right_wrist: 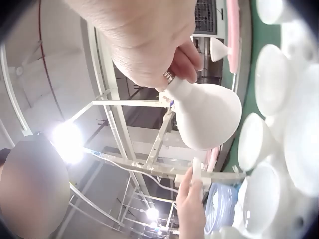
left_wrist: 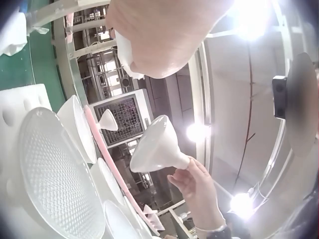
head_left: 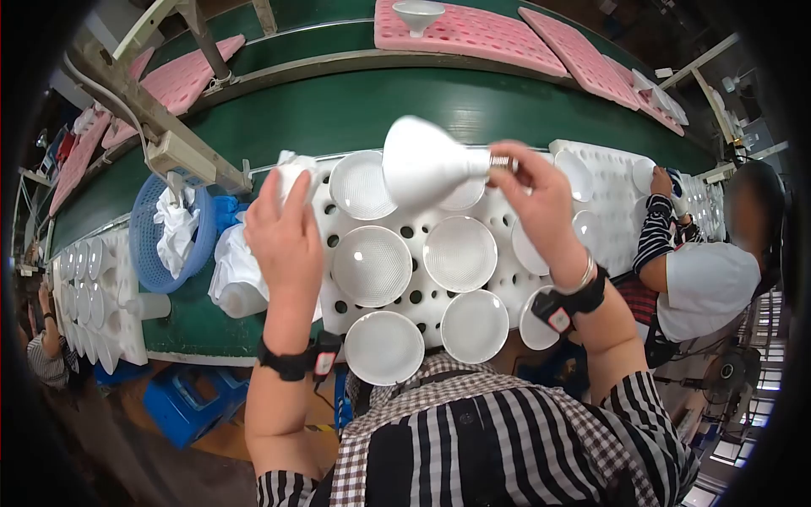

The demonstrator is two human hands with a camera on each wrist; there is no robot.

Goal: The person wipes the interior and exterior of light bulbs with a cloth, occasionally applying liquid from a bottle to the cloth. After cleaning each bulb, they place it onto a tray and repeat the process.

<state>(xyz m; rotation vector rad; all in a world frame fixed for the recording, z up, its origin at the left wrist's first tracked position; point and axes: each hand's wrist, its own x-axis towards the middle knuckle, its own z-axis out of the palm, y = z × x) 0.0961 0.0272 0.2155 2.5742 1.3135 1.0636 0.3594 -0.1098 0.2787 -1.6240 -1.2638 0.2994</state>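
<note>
A white reflector light bulb (head_left: pixel 427 160) is tipped on its side above the tray, its wide face toward the left. My right hand (head_left: pixel 545 198) pinches it by the metal screw base, thumb and fingers round the threads. In the right wrist view the bulb (right_wrist: pixel 209 114) hangs from those fingers. My left hand (head_left: pixel 287 228) holds a bunched white cloth (head_left: pixel 296 162) to the left of the bulb, apart from it. Below both hands, several bulbs (head_left: pixel 372 266) stand face up in a white foam tray (head_left: pixel 511 287) with round holes.
At left are a blue basket (head_left: pixel 137 249) with white cloths (head_left: pixel 176 232) and a translucent container (head_left: pixel 241 300). A green belt (head_left: pixel 338 110) runs behind, with pink foam trays (head_left: pixel 481 38) beyond. Another person (head_left: pixel 710 270) works at right. A metal post (head_left: pixel 182 156) rises at left.
</note>
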